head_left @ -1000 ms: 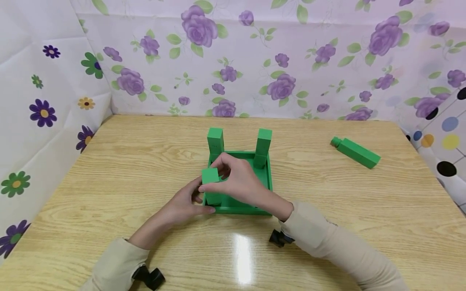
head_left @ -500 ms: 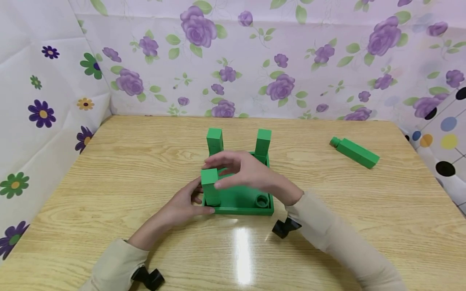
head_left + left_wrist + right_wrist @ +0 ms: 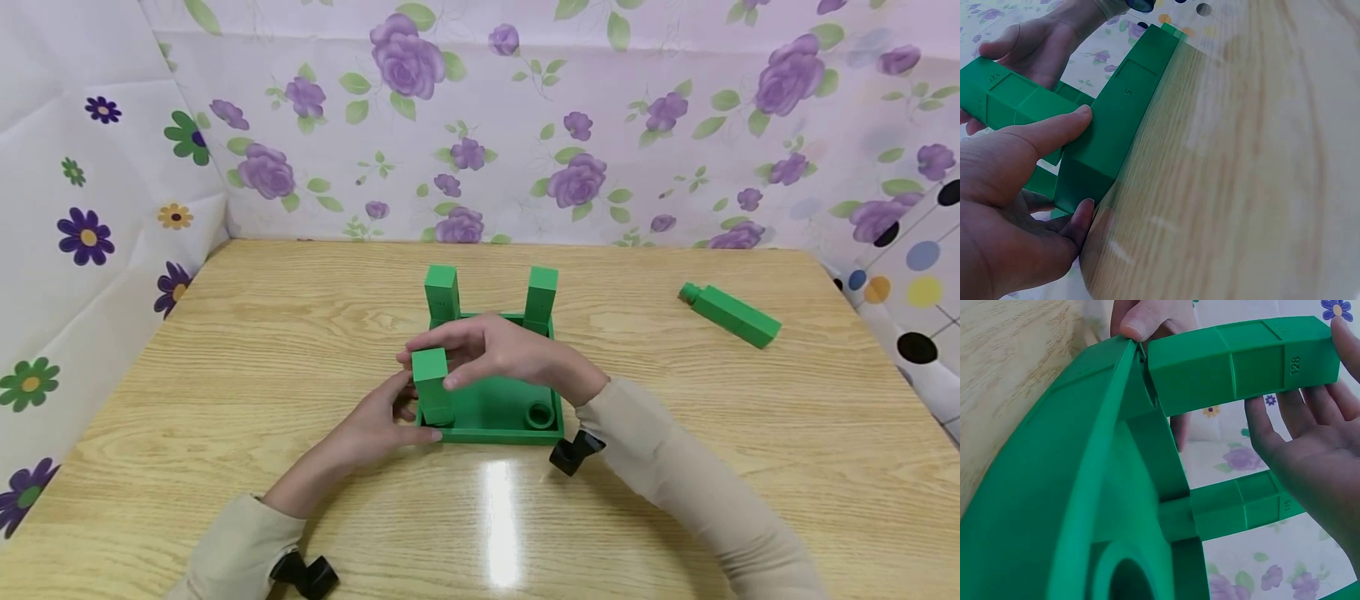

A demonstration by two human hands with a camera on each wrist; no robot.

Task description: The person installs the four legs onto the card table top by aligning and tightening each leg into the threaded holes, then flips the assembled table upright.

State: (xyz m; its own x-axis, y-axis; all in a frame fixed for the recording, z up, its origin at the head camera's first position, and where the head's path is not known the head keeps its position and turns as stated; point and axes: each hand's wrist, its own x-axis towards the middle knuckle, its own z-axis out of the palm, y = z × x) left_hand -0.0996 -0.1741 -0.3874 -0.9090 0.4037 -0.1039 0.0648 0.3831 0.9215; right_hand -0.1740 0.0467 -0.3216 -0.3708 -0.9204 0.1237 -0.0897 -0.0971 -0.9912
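Note:
A square green tray-like base [image 3: 501, 436] with a raised rim lies on the table. My left hand [image 3: 377, 427] grips its near left corner, thumb on the front wall and fingers at the side. From that corner a square green post [image 3: 431, 385] stands upright in the base. Around the post's upper part my right hand [image 3: 498, 354] is spread, its fingers behind and its thumb near the right face. In the right wrist view, those fingers [image 3: 1263, 428] lie along the post, and the thumb looks apart from it. An unfilled round threaded socket [image 3: 539, 415] shows at the near right corner.
Two more green posts stand at the base's far corners, one left [image 3: 442, 292] and one right [image 3: 541, 298]. Farther right, a loose green post [image 3: 731, 314] with a threaded end lies on the wooden table [image 3: 660, 467]. A flowered cloth [image 3: 480, 108] hangs behind.
My right hand has released its pinch on the near left post, opened and swung back, then come round the post again. My left hand has stayed on the corner.

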